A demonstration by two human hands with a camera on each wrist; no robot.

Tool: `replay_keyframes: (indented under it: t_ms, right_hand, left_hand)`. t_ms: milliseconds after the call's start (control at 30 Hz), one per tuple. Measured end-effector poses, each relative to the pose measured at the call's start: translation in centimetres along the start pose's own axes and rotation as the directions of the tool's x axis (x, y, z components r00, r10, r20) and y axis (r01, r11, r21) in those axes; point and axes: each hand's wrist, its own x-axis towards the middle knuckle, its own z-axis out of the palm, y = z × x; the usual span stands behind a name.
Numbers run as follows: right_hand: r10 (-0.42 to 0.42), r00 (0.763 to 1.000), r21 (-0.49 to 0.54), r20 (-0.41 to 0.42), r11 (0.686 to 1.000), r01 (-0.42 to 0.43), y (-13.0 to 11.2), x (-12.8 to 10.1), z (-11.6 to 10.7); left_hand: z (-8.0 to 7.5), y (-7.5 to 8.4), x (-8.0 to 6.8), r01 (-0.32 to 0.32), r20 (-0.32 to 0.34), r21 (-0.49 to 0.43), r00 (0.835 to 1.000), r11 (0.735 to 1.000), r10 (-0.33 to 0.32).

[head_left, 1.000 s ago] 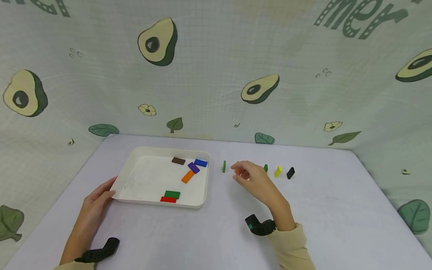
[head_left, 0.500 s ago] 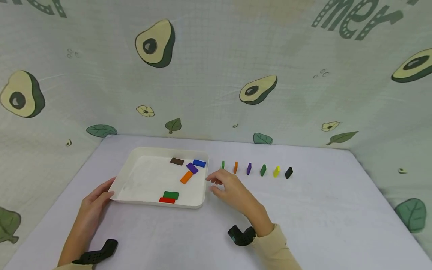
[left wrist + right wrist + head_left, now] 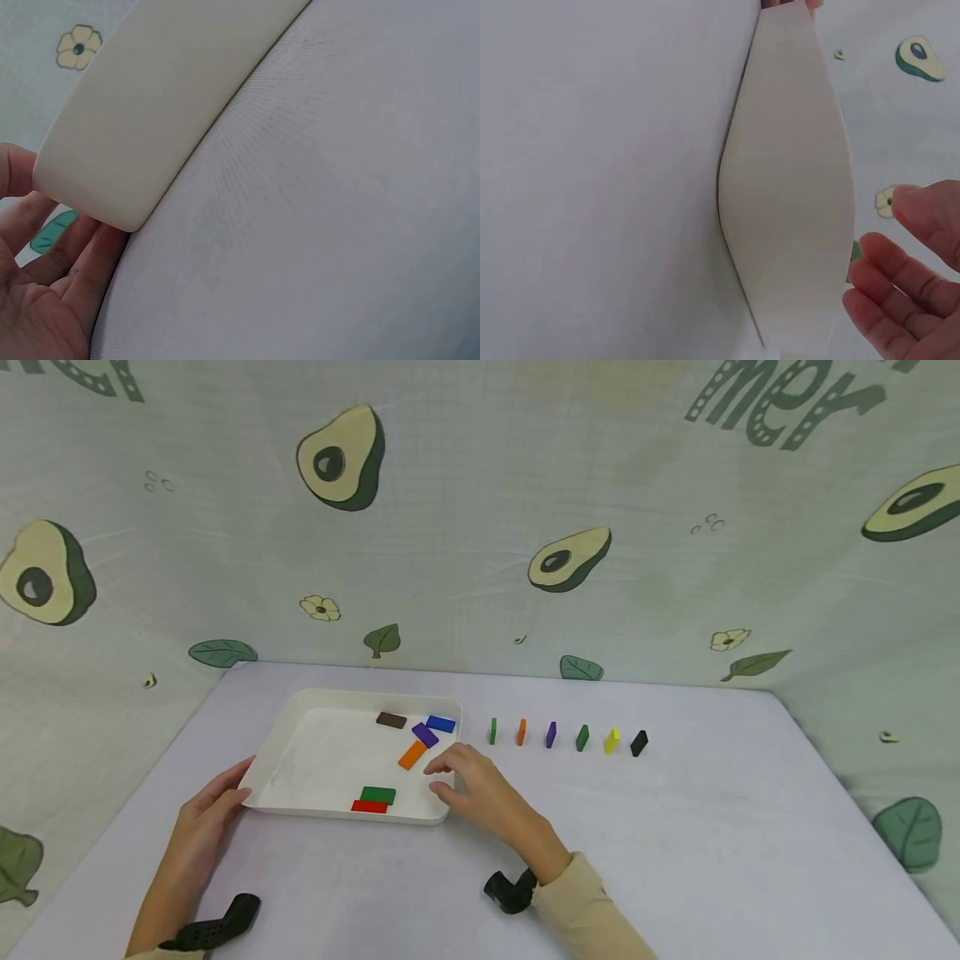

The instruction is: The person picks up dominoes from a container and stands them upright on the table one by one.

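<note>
White and shallow, the rectangular plastic tray point(image 3: 300, 752) sat on the pale lilac table point(image 3: 712, 827) with six flat tiles lying in it: a brown one point(image 3: 391, 720), a blue one point(image 3: 440, 724), a purple one point(image 3: 424, 735), an orange one point(image 3: 412, 754), a dark green one point(image 3: 378, 795) and a red one point(image 3: 370, 807).

Within the last second the right hand point(image 3: 471, 787) had left the row of upright tiles to the tray's right and travelled back to the tray's near right corner. A second before it had been among those standing pieces; now the row stood complete and untouched, six in all: green point(image 3: 492, 732), orange point(image 3: 521, 732), purple point(image 3: 551, 735), dark green point(image 3: 582, 738), yellow point(image 3: 612, 741) and black point(image 3: 638, 743). The hand's return over the tray suggested, as a judgement, that another flat tile was about to be fetched. Its fingers were loosely curled with a gap between thumb and fingers, and they held nothing.

The left hand point(image 3: 210, 810) had not moved: its relaxed fingers rested against the tray's near left corner, as the left wrist view showed at the rounded corner point(image 3: 124, 217).

As for room, the tray's raised right wall lay just beside the right fingertips, and the nearest upright green tile stood only a little beyond that wall, so a wide sweep there risked toppling the row. Bare table stretched freely to the front and right of the row. The avocado-print cloth backdrop point(image 3: 480, 527) closed off the far edge.
</note>
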Motion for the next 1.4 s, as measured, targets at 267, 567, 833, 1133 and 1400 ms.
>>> replay_keyframes:
  t_ms: [267, 567, 833, 1133, 1400]
  right_hand:
    - [0.057, 0.996, -0.038, 0.064, 0.998, -0.054, 0.2, 1.0, 1.1]
    - [0.073, 0.990, -0.087, 0.118, 0.994, -0.062, 1.0, 2.9, 2.0]
    - [0.067, 0.985, -0.120, 0.160, 0.992, -0.048, 1.7, 4.0, 2.4]
    - [0.054, 0.977, -0.279, 0.206, 0.960, 0.006, 1.5, 3.9, 2.7]
    - [0.067, 0.970, -0.403, 0.235, 0.915, 0.034, 1.3, 3.9, 2.9]
  left_hand:
    - [0.1, 0.0, -0.1, 0.016, -0.011, 0.078, 1.000, 0.997, -0.015]
    - [0.0, 0.1, -0.3, 0.000, -0.011, 0.091, 1.000, 0.996, 0.001]
    - [0.1, 0.0, -0.3, -0.005, -0.014, 0.048, 1.000, 0.999, 0.006]
    - [0.0, 0.1, -0.2, -0.001, -0.014, 0.045, 1.000, 0.999, 0.002]
    - [0.0, 0.1, -0.1, 0.013, -0.022, 0.051, 1.000, 0.999, -0.012]
